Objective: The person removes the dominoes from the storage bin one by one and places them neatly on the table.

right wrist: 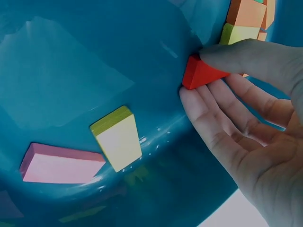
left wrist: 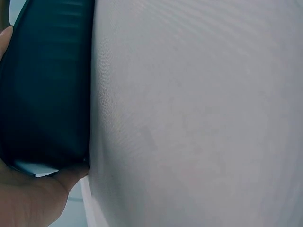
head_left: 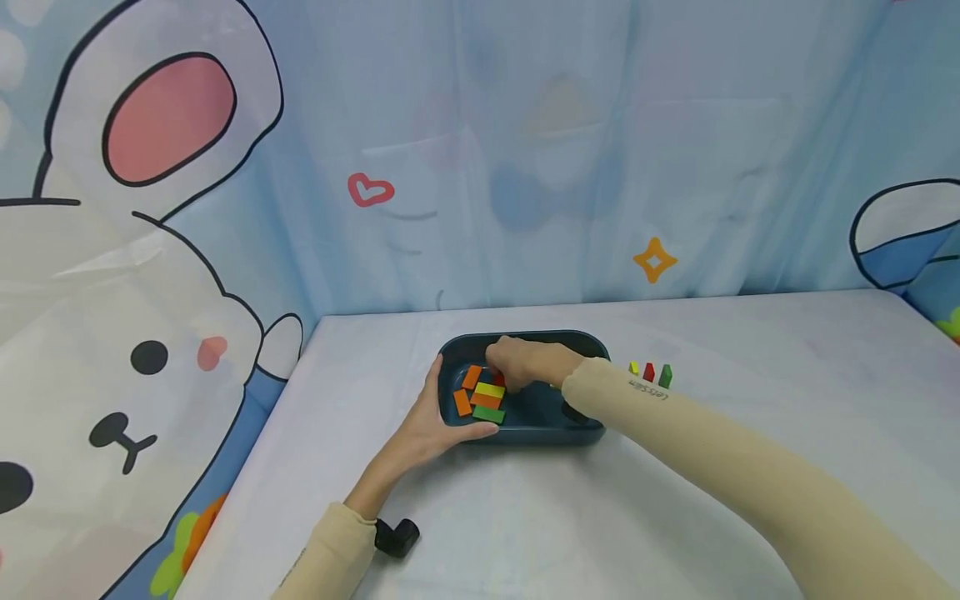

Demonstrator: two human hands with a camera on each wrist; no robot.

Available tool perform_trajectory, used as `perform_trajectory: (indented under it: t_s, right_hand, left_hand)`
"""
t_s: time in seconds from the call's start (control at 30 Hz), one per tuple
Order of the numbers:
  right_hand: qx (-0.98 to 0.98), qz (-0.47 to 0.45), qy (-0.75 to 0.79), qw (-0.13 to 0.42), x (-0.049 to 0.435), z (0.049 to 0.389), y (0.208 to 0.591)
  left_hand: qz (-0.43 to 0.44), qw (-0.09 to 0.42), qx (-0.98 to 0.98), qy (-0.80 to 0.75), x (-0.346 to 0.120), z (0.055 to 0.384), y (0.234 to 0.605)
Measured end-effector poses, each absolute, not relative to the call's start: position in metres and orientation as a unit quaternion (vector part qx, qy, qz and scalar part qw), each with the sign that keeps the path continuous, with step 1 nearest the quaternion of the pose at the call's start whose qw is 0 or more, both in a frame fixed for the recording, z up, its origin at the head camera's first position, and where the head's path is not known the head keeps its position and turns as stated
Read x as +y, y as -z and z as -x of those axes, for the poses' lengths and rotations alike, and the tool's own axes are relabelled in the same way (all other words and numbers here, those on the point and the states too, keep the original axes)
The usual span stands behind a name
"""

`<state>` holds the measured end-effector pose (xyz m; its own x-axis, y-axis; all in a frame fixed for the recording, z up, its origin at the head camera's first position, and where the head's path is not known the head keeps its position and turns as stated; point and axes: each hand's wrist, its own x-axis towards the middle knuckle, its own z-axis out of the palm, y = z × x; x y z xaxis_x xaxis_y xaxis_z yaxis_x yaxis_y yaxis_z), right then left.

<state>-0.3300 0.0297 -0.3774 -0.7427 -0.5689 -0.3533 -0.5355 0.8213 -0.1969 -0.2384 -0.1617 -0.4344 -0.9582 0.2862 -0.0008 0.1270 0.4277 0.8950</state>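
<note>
My left hand holds the left end of a dark teal basin, its thumb along the front wall. In the left wrist view that hand lies against the basin's side. Reaching over the basin, my right hand pinches a red block between thumb and fingers, low over the basin floor. Beside those fingers lie a yellow block, a green block and several orange blocks. Another yellow block and a pinkish-red block rest inside the basin, mostly hidden by my forearm in the head view.
To the right of the basin, a yellow block, a red block and a green block are on the white table. A printed curtain hangs behind. A black device sits at my left wrist.
</note>
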Motion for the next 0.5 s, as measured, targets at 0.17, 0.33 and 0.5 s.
perform_trajectory:
  t_s: [0.17,0.33,0.5]
  right_hand:
    - [0.933,0.287,0.045,0.211,0.0337,0.3288,0.3775]
    - [0.934,0.289,0.040,0.208,0.0342,0.3266,0.3792]
    - [0.934,0.291,0.032,0.206,0.0324,0.3247,0.3790]
  left_hand:
    - [-0.112,0.077,0.847,-0.514,-0.1611,0.2371,0.4338]
    - [-0.110,0.077,0.848,-0.513,-0.1607,0.2369,0.4346]
    - [-0.110,0.076,0.850,-0.510,-0.1605,0.2369,0.4340]
